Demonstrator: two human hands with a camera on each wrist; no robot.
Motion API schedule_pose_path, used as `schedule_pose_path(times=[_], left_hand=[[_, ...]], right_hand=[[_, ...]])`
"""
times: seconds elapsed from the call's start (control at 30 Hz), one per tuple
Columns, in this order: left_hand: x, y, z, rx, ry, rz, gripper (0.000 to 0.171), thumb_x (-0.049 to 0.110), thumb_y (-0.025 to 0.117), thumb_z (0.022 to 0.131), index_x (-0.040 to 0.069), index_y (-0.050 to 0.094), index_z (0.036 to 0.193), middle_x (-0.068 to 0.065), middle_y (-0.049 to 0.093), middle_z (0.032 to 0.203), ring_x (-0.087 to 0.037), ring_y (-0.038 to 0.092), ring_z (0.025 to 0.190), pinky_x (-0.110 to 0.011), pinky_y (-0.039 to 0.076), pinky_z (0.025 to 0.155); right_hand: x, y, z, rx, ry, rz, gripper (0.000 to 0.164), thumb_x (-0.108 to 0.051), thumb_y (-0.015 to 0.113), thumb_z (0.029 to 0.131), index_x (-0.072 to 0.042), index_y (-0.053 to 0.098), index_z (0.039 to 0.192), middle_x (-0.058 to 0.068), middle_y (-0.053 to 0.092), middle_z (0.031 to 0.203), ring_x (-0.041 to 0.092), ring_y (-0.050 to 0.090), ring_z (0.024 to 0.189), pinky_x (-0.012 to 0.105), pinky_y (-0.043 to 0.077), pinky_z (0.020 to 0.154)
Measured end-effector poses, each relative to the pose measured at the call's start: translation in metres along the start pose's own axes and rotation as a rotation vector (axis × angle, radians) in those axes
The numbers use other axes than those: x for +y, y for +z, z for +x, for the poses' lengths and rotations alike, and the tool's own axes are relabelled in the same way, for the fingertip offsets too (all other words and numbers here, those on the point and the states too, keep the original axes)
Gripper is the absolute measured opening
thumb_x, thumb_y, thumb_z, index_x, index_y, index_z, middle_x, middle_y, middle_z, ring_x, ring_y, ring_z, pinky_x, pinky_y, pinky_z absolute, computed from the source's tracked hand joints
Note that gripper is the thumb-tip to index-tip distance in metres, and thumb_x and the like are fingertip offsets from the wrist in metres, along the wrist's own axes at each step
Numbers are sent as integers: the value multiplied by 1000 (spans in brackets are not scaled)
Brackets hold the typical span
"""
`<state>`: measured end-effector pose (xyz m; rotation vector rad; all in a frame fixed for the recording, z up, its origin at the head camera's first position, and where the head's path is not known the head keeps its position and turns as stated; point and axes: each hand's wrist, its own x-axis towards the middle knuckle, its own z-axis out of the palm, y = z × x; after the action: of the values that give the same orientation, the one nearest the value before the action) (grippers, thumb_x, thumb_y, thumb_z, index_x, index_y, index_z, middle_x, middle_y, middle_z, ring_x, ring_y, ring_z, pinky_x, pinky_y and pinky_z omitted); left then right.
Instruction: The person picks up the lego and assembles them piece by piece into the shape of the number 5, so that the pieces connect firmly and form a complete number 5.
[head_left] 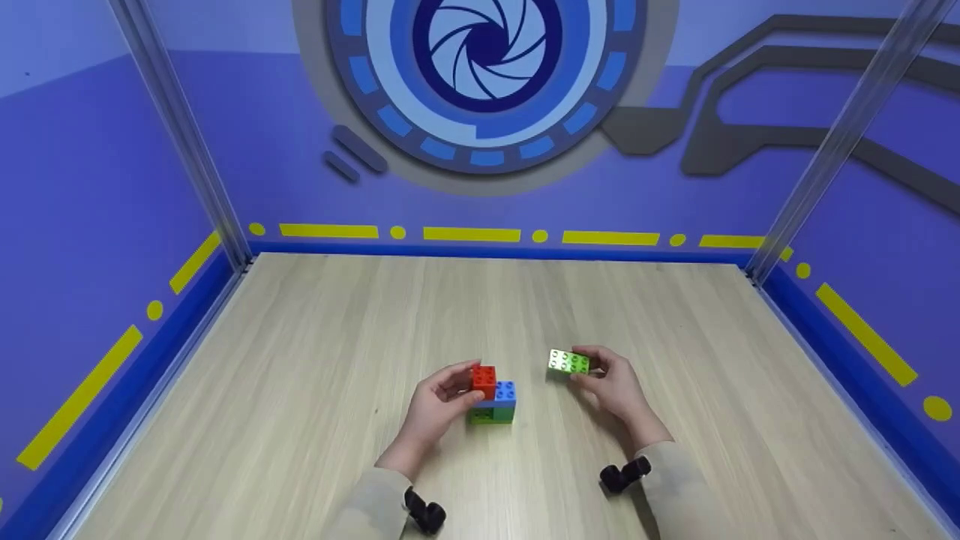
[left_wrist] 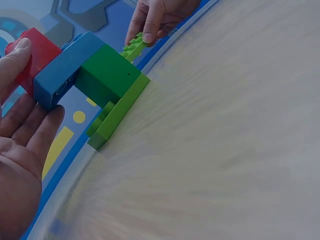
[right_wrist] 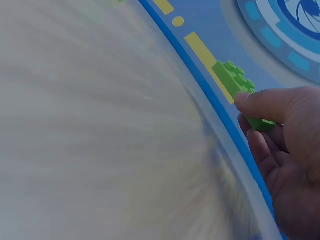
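Note:
My left hand (head_left: pixel 433 403) pinches a red brick (head_left: pixel 484 381) between thumb and fingers. That red brick sits at the left end of a blue brick (left_wrist: pixel 70 67), the top of a small stack. Below the blue one is a dark green brick (left_wrist: pixel 109 74), which stands on a flat light green brick (left_wrist: pixel 122 112) at the bottom, resting on the table. To the right of the stack, my right hand (head_left: pixel 616 386) holds a light green studded brick (head_left: pixel 568 362) by its right end, studs up. In the right wrist view the thumb lies on this brick (right_wrist: pixel 235 80).
A pale wood table (head_left: pixel 360 315) lies under both hands. Blue-purple walls (head_left: pixel 480 210) with yellow dashes close it in at the back and sides. Metal posts (head_left: pixel 187 142) stand at the back corners. Each sleeve carries a black wrist camera (head_left: pixel 425 514).

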<state>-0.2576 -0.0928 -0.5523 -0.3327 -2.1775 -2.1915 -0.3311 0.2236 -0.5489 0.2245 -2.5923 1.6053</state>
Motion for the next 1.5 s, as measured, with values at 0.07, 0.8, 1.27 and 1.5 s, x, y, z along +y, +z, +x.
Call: schedule_pose_path(times=[0.07, 0.8, 1.27, 1.5], left_hand=[[1, 0, 0, -2, 9, -5, 55, 21, 83, 88, 10, 64, 138, -14, 70, 132, -13, 66, 118, -21, 53, 102], [6, 1, -1, 0, 7, -17, 52, 20, 82, 89, 6, 65, 136, -15, 69, 134, -19, 66, 122, -20, 53, 102], [7, 4, -1, -20, 15, 11, 46, 21, 80, 90, 7, 68, 133, -14, 72, 129, -15, 68, 115, -20, 55, 99], [8, 4, -2, -29, 7, 5, 46, 23, 79, 92, 6, 68, 133, -14, 71, 130, -18, 68, 117, -20, 55, 98]], right_hand=[[-5, 2, 0, -14, -3, 36, 42, 4, 78, 84, -1, 71, 124, 15, 72, 116, 13, 63, 97, 18, 53, 81], [-54, 14, -12, -120, -35, 86, 39, -3, 78, 89, -2, 71, 127, 14, 74, 106, 11, 59, 82, 17, 50, 66], [-83, 24, -29, -219, -160, 159, 41, -8, 77, 91, -2, 69, 131, 19, 72, 126, 8, 62, 89, 16, 55, 74], [-89, 36, -36, -293, -199, 212, 44, -10, 75, 93, 2, 65, 134, 24, 68, 133, 4, 62, 91, 15, 56, 79]])
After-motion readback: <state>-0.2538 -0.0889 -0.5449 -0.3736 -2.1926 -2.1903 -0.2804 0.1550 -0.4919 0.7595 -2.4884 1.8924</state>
